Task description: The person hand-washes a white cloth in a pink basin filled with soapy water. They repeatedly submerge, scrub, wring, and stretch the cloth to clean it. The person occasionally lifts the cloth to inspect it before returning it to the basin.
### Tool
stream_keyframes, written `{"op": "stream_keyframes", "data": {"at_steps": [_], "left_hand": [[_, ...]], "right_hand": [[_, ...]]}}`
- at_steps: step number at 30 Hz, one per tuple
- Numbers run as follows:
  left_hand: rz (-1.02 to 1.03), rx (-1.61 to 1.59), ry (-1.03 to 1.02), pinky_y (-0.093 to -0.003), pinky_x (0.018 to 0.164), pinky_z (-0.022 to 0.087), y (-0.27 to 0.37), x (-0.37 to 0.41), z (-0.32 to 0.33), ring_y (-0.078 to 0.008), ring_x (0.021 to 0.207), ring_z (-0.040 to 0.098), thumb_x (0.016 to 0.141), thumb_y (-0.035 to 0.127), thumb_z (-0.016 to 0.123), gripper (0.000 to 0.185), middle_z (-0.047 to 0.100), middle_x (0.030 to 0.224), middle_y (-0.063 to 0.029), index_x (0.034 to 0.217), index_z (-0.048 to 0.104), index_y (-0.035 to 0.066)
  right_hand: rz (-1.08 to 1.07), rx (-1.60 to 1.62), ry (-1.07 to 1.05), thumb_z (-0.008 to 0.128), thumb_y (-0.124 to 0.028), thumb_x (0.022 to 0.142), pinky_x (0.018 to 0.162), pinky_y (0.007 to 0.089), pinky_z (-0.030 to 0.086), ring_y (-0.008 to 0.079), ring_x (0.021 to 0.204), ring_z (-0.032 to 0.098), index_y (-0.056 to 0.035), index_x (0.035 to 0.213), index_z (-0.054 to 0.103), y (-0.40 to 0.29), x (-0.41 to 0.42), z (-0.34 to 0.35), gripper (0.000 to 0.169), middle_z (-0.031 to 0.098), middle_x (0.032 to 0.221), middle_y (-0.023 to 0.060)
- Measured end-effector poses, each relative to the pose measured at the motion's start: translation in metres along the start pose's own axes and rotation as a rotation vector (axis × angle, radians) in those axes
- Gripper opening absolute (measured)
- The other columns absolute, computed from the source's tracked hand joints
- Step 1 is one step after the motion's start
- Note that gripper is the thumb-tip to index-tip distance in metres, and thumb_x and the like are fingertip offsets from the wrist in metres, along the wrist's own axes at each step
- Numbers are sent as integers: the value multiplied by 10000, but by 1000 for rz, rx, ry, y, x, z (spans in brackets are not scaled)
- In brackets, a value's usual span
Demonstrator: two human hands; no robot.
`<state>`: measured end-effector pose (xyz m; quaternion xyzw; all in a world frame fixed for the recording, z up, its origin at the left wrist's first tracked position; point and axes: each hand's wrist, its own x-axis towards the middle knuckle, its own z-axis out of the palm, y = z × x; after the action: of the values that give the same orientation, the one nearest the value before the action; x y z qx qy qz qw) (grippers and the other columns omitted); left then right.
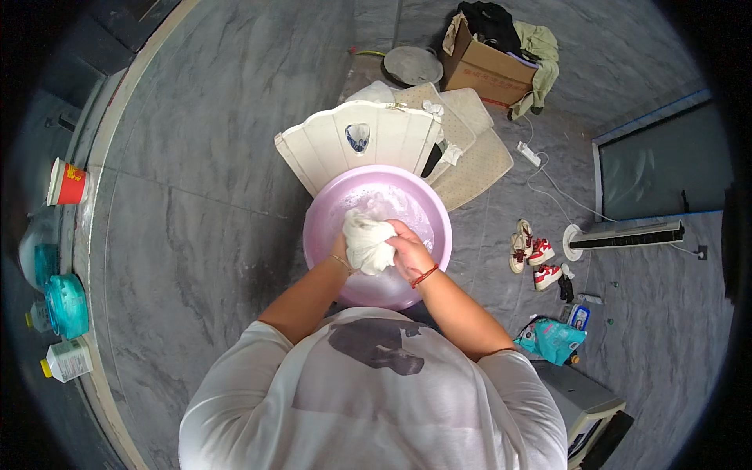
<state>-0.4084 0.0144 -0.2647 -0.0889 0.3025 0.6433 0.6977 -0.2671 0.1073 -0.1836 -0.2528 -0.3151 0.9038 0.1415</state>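
A pink plastic basin [309,235] with soapy water stands in front of me. Over it, a bunched wet white cloth [369,242] is held between both hands. My left hand [342,249], mostly hidden behind the cloth, grips its left side. On the right side, the fingers and thumb of my right hand [409,249] close on the same cloth. Suds [405,202] float on the water beyond the cloth. A white panelled wooden piece [317,138] with a small oval opening stands just behind the basin.
Beige perforated mats [482,170] lie behind the basin. Farther back stands a cardboard box [490,70] of clothes. Right are a power strip [529,154], shoes [541,251], a tower fan [625,236] and a teal bag [552,341]. A teal container [67,306] and white bottle [69,359] stand on the left ledge.
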Motion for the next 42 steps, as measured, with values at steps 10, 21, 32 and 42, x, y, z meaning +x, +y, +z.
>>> {"op": "stream_keyframes", "data": {"at_steps": [10, 21, 32, 42], "left_hand": [[122, 136, 432, -396, 784, 566, -2, -24, 60, -236, 942, 667, 959, 233, 467, 345, 641, 1105, -113, 1209, 564, 15], [268, 368, 321, -359, 816, 551, -18, -14, 40, -231, 945, 672, 906, 180, 570, 363, 654, 1087, -136, 1189, 570, -48], [388, 1621, 182, -382, 858, 507, 31, -50, 57, -328, 965, 666, 873, 254, 667, 423, 678, 1032, -201, 1202, 580, 2], [343, 2337, 359, -549, 1060, 331, 22, -42, 24, -457, 1373, 284, 761, 373, 741, 781, 276, 1526, -201, 1448, 395, 234]], "right_hand": [[-437, -869, 389, 805, -127, 708, 925, 340, 471, 228, 1078, 591, 1, 1266, 448, 17, 9, 18, 675, 605, 1153, 161], [15, -148, 412, 624, -207, 889, 843, 323, 525, 223, 960, 651, 44, 1216, 563, 32, 27, -35, 416, 662, 1078, 119], [499, -7, 344, 569, -406, 940, 920, 379, 518, 267, 1065, 638, -27, 1256, 566, 9, 43, -74, 494, 637, 1200, 154], [-121, -1871, 155, 778, -312, 739, 1067, 533, 359, 464, 1356, 313, -153, 1440, 390, 17, 13, -54, 817, 242, 1511, 270]]}}
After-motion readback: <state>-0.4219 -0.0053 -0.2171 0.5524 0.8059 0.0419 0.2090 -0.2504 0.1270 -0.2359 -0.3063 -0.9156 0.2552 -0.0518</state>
